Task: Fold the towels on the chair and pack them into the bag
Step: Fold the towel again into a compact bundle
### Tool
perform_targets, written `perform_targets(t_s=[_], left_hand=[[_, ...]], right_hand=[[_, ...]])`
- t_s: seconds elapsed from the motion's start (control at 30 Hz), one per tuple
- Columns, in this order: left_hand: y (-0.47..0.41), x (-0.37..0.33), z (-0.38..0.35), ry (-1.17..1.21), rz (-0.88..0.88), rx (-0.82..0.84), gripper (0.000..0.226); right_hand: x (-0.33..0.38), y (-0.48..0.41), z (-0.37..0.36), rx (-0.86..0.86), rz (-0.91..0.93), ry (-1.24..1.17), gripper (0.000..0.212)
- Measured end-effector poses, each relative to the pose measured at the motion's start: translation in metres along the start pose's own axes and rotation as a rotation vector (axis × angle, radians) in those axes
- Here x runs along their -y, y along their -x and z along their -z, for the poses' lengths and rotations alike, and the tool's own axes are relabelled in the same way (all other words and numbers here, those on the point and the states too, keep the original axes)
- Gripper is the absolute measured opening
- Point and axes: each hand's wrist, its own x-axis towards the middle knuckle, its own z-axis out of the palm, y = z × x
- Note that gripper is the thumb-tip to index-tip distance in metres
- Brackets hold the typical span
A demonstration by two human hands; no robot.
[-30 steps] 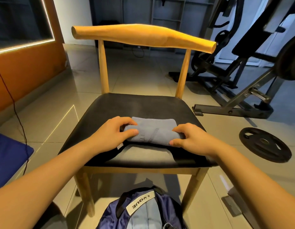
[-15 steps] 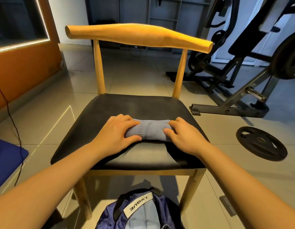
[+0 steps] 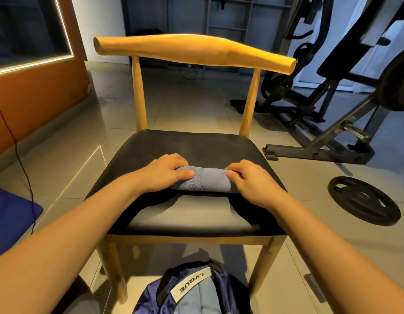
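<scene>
A small grey-blue towel [image 3: 206,181], folded into a narrow roll, lies on the black seat of a wooden chair [image 3: 196,146]. My left hand [image 3: 164,173] grips the towel's left end, fingers curled over its top and thumb along the front. At the other end, my right hand [image 3: 251,180] holds it the same way. A blue bag [image 3: 192,293] with a white label stands open on the floor below the seat's front edge; light blue fabric shows inside it.
A black weight plate [image 3: 364,200] lies on the tiled floor at the right, with a weight bench frame [image 3: 321,137] behind it. A blue cushion [image 3: 11,218] and a thin dark cable [image 3: 22,164] are at the left, beside an orange wall.
Both hands have rolled the towel over, away from me, into a narrower bundle and have closed in on its ends. The view has shifted slightly.
</scene>
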Motion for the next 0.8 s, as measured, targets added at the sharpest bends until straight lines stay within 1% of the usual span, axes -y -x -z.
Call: perform_targets(t_s=[0.07,0.13,0.17,0.23,0.27,0.33,0.4,0.43,0.57,0.67,0.7,0.8], left_hand=[[-0.008,-0.003,0.003,0.038,0.063,0.064,0.055],[-0.017,-0.006,0.007,0.046,0.092,0.129,0.052],[-0.022,-0.008,0.011,0.045,0.107,0.157,0.046],[-0.031,-0.012,0.017,0.062,0.158,0.197,0.027],[-0.035,-0.015,0.021,0.083,0.193,0.213,0.023],[-0.04,-0.021,0.027,0.114,0.259,0.266,0.024],[-0.043,-0.028,0.029,0.117,0.297,0.311,0.016],[-0.044,-0.032,0.028,0.104,0.302,0.313,0.016],[-0.042,-0.035,0.008,-0.034,0.265,0.223,0.03],[-0.029,-0.025,-0.006,-0.219,0.116,0.144,0.049],[-0.023,-0.021,-0.01,-0.239,0.081,0.096,0.054],[-0.009,-0.016,-0.015,-0.286,-0.021,-0.021,0.056]], right_hand=[[-0.001,-0.007,-0.008,-0.022,-0.054,0.005,0.032],[0.0,-0.013,-0.013,-0.027,-0.091,0.011,0.035],[-0.001,-0.017,-0.014,-0.029,-0.108,0.015,0.036],[-0.003,-0.024,-0.016,-0.042,-0.138,0.0,0.034],[-0.004,-0.028,-0.017,-0.044,-0.152,-0.025,0.032],[-0.007,-0.034,-0.018,-0.032,-0.164,-0.066,0.03],[-0.009,-0.039,-0.018,-0.021,-0.154,-0.054,0.032],[-0.009,-0.041,-0.018,-0.016,-0.15,-0.04,0.033],[-0.011,-0.047,-0.02,-0.007,-0.19,-0.058,0.038],[-0.011,-0.048,-0.022,-0.023,-0.201,-0.058,0.039],[-0.009,-0.047,-0.023,-0.03,-0.19,-0.038,0.038],[-0.004,-0.04,-0.025,-0.082,-0.137,0.012,0.033]])
